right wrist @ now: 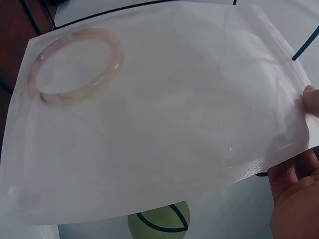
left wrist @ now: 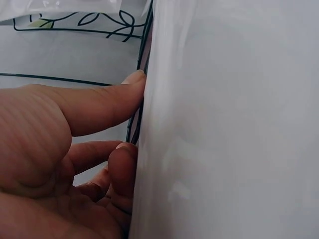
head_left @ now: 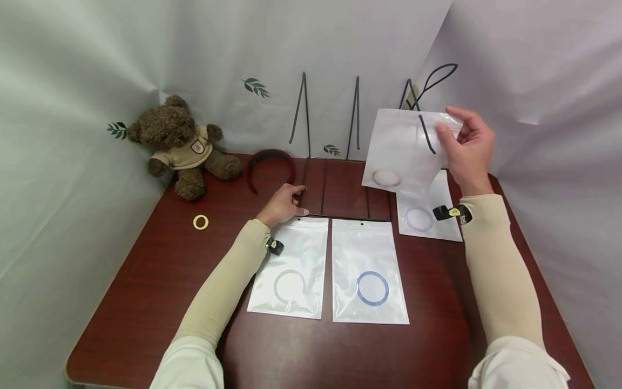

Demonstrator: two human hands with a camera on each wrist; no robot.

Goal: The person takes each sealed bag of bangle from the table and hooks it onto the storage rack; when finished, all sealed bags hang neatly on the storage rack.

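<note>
My right hand (head_left: pixel 470 148) pinches the top end of a white zip pouch (right wrist: pixel 174 114) holding a pale pinkish bangle (right wrist: pixel 75 67). A hook (head_left: pixel 427 135) of the black wire display rack (head_left: pixel 353 119) crosses the pouch's top part; whether it passes through the hole I cannot tell. At the rack's lower left corner, my left hand (head_left: pixel 283 204) holds the base wire with thumb and fingers (left wrist: pixel 119 99). Two pouches lie in front of the rack: one with a clear bangle (head_left: pixel 290 287), the other with a blue bangle (head_left: pixel 372 288).
Another pouch (head_left: pixel 430 229) with a pale blue bangle lies at the right, partly behind the raised one. A teddy bear (head_left: pixel 177 146), a dark red headband (head_left: pixel 270 153) and a yellow ring (head_left: pixel 201 222) are on the left of the table. Fabric walls stand close behind.
</note>
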